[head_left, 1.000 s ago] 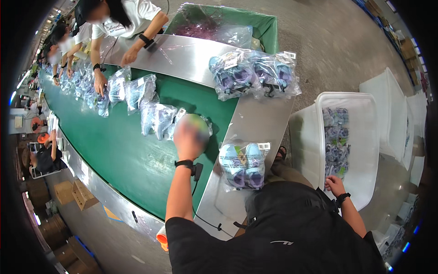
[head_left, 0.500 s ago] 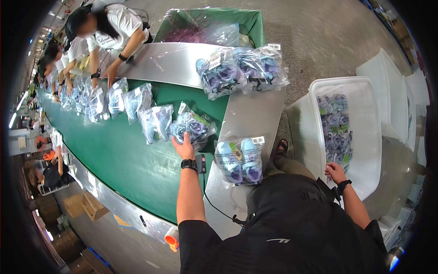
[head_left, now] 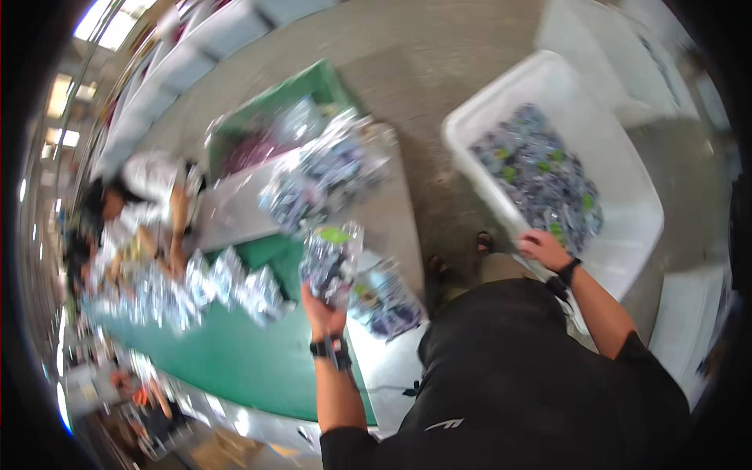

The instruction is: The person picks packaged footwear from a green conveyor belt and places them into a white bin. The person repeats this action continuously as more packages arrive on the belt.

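Observation:
My left hand grips a clear-bagged pair of blue and purple shoes, raised over the end of the green belt. Beside it, another bagged pair lies on the metal table end. My right hand is at the near rim of a white bin, fingers curled; blur hides whether they hold anything. Inside the bin lie many bagged shoes.
More bagged shoes are heaped on the table's far side, before a green bin with clear plastic. Bagged pairs line the belt. A co-worker in white reaches over it. White bins stand far right.
My left hand has lifted the bagged shoes off the belt. My right hand stays by the white bin's rim. The whole view has swung round and is blurred.

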Available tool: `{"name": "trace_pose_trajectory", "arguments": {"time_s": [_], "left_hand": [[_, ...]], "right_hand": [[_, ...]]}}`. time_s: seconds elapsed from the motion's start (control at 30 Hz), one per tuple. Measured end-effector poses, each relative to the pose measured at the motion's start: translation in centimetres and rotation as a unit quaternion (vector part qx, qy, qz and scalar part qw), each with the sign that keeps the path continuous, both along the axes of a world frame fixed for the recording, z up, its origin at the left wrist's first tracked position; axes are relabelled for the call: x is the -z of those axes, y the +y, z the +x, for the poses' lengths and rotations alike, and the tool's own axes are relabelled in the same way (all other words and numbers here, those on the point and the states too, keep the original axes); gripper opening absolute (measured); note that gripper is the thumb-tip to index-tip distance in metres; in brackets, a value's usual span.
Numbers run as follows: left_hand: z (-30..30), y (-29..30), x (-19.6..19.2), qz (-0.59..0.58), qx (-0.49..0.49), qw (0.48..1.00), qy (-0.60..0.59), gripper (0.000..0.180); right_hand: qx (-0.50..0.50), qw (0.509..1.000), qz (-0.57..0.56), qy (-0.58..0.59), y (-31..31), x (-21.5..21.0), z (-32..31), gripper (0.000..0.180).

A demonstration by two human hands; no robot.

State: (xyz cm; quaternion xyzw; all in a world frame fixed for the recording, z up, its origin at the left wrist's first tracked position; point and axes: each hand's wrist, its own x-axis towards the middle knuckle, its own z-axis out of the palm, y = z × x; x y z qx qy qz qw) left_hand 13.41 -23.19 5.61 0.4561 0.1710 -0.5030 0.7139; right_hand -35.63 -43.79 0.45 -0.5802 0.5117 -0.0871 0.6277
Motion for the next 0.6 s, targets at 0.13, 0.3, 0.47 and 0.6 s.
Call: {"name": "trace_pose_trajectory", "arguments": {"time_s": [0.13,0.3,0.47,0.6], "left_hand": [[-7.7,-4.3,-4.3,0.035,0.17,0.985,-0.011,0.04],[-16.9,-9.4,-5.5,0.042,0.327,0.944,0.018,0.034],[-24.9,-15.4,-4.6,-0.015,0.41,0.908,-0.08,0.046],[-29.5,-18.9,-4.1,-0.018,0.514,0.852,-0.094,0.052]], "right_hand": [[-0.03,0.988,0.052,-0.143,-1.1,-2.1,4.2,0.038],[-0.056,0.963,0.194,-0.177,-2.1,-6.6,6.0,0.071],[0.072,0.952,0.233,-0.184,-3.2,-6.8,0.6,0.089],[0.158,0.943,0.219,-0.194,-3.2,-2.8,-5.0,0.094]]}}
